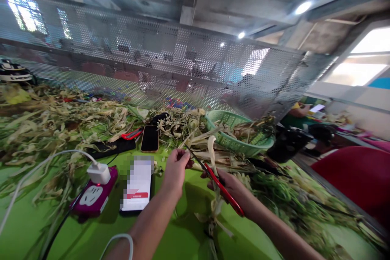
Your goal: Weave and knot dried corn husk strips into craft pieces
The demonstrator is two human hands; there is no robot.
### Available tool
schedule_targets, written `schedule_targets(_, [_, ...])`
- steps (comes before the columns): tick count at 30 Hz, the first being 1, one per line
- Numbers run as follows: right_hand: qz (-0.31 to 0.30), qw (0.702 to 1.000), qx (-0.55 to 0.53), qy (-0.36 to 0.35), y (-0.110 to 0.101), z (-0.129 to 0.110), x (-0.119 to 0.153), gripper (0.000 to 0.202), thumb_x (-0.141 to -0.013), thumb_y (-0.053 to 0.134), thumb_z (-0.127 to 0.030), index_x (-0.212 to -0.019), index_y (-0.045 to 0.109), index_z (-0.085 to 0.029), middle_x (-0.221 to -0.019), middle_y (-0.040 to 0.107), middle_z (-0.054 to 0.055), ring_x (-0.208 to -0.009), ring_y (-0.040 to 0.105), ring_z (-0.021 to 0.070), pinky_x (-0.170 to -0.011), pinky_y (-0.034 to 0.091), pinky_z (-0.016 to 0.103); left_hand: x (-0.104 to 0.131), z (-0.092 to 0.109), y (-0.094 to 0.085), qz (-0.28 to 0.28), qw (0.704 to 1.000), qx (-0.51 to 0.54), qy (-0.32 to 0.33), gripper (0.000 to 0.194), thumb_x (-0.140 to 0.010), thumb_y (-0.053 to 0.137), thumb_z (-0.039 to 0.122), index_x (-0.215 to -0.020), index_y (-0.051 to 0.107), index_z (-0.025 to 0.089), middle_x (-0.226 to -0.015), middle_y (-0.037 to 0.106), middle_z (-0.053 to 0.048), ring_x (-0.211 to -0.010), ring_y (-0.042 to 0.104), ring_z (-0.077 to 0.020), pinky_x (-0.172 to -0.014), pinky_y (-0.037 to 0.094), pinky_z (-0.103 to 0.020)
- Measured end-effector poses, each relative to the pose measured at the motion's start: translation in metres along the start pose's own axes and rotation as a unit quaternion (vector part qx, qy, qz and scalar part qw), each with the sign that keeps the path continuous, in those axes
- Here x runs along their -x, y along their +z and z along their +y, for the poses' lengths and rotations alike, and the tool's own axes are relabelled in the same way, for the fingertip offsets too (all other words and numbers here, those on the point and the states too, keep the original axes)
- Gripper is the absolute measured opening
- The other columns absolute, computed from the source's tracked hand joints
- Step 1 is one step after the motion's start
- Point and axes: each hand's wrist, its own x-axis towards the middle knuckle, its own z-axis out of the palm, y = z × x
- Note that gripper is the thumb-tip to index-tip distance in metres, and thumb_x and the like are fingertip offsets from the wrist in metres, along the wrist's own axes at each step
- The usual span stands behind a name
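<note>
Over the green table (189,227), my right hand (228,187) is closed around red-handled scissors (224,191), whose dark blades point up and left toward my other hand. A pale husk strip (212,150) runs down past the scissors on the side of my right hand. My left hand (178,166) is pinched near the blade tips; what its fingers hold is too small to make out. Beneath the scissors hangs or lies a bundle of knotted husk strips (213,223); its contact with the table is unclear.
A green basket (240,146) with dried husks stands behind my hands. Left are a lit phone (138,187), a dark phone (150,139), a red cutter (132,134) and a purple power strip (94,199) with cables. Husks lie around; a perforated screen (152,65) rises behind.
</note>
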Motion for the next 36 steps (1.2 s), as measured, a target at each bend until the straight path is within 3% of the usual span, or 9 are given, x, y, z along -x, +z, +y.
schedule_targets(4, [0.033,0.997,0.06,-0.034,-0.011,0.003,-0.005,0.035,-0.079,0.059,-0.041,-0.106,0.066,-0.018,-0.086,0.07,0.006,-0.082,0.064,0.0258,-0.072,0.051,0.034,0.0,0.003,-0.001,-0.007,1.0,0.005,0.009,0.025,-0.063,0.071,0.032,-0.071,0.055,0.015,-0.062,0.057,0.002,-0.056,0.054,-0.01,-0.059,0.043,-0.024])
schedule_targets(7, [0.055,0.982,0.178,-0.041,-0.027,0.012,-0.01,0.034,-0.078,0.055,-0.025,-0.11,0.063,-0.017,-0.096,0.07,0.009,-0.088,0.064,0.027,-0.077,0.048,0.034,0.0,0.005,-0.001,-0.009,1.0,0.005,0.01,0.025,-0.064,0.071,0.033,-0.072,0.056,0.015,-0.064,0.059,0.001,-0.058,0.055,-0.0101,-0.058,0.042,-0.023])
schedule_targets(12, [0.054,0.94,0.336,-0.026,-0.052,0.033,-0.012,0.064,-0.063,0.048,-0.007,-0.125,0.055,-0.023,-0.108,0.07,0.007,-0.098,0.064,0.0251,-0.08,0.044,0.029,0.001,0.007,-0.001,-0.006,1.0,-0.017,0.0,0.023,-0.066,0.069,0.033,-0.073,0.058,0.015,-0.066,0.06,0.001,-0.06,0.056,-0.0105,-0.057,0.042,-0.022])
schedule_targets(15, [0.048,0.916,0.398,-0.003,-0.066,0.032,-0.006,0.065,-0.067,0.047,-0.008,-0.129,0.054,-0.027,-0.098,0.073,0.007,-0.087,0.068,0.0264,-0.068,0.045,0.03,0.001,0.007,-0.002,-0.01,1.0,-0.027,-0.006,0.022,-0.066,0.069,0.033,-0.073,0.059,0.015,-0.068,0.061,0.0,-0.06,0.057,-0.0109,-0.056,0.041,-0.023])
schedule_targets(19, [0.143,0.87,0.466,0.067,-0.077,0.006,0.008,0.047,-0.084,0.046,-0.029,-0.131,0.056,-0.028,-0.073,0.072,0.01,-0.059,0.066,0.0297,-0.051,0.04,0.032,0.002,0.006,-0.001,-0.015,0.999,-0.034,-0.006,0.021,-0.066,0.069,0.034,-0.072,0.061,0.015,-0.068,0.061,0.0,-0.061,0.057,-0.0112,-0.058,0.041,-0.023])
schedule_targets(23, [0.229,0.897,0.376,-0.053,-0.061,-0.025,0.009,0.039,-0.091,0.045,-0.042,-0.124,0.059,-0.028,-0.099,0.072,0.009,-0.074,0.066,0.0263,-0.06,0.046,0.033,0.005,0.005,0.001,-0.008,0.999,-0.048,-0.012,0.018,-0.068,0.068,0.032,-0.073,0.061,0.016,-0.07,0.061,0.0,-0.064,0.057,-0.011,-0.061,0.041,-0.023])
schedule_targets(26, [0.171,0.95,0.212,-0.151,-0.034,-0.034,-0.004,0.027,-0.091,0.05,-0.039,-0.107,0.067,-0.025,-0.098,0.069,0.006,-0.08,0.064,0.0202,-0.068,0.047,0.028,0.006,0.002,0.002,-0.012,0.998,-0.063,-0.006,0.02,-0.069,0.068,0.036,-0.075,0.062,0.017,-0.073,0.061,0.0,-0.067,0.057,-0.0118,-0.062,0.041,-0.024])
schedule_targets(31, [0.147,0.975,0.065,-0.151,0.006,-0.024,-0.029,0.027,-0.083,0.063,-0.04,-0.101,0.066,-0.02,-0.091,0.067,0.005,-0.072,0.059,0.0168,-0.064,0.047,0.026,0.009,-0.002,0.002,-0.006,0.998,-0.061,0.006,0.021,-0.07,0.069,0.036,-0.078,0.063,0.017,-0.076,0.061,0.0,-0.07,0.054,-0.0119,-0.064,0.04,-0.023])
schedule_targets(36, [0.171,0.974,0.004,-0.152,0.017,-0.011,-0.037,0.021,-0.086,0.061,-0.039,-0.088,0.066,-0.018,-0.083,0.067,0.004,-0.076,0.061,0.0178,-0.069,0.047,0.027,0.013,-0.003,0.006,-0.005,0.998,-0.063,-0.008,0.019,-0.071,0.067,0.033,-0.08,0.062,0.017,-0.079,0.06,-0.001,-0.075,0.054,-0.013,-0.065,0.04,-0.023])
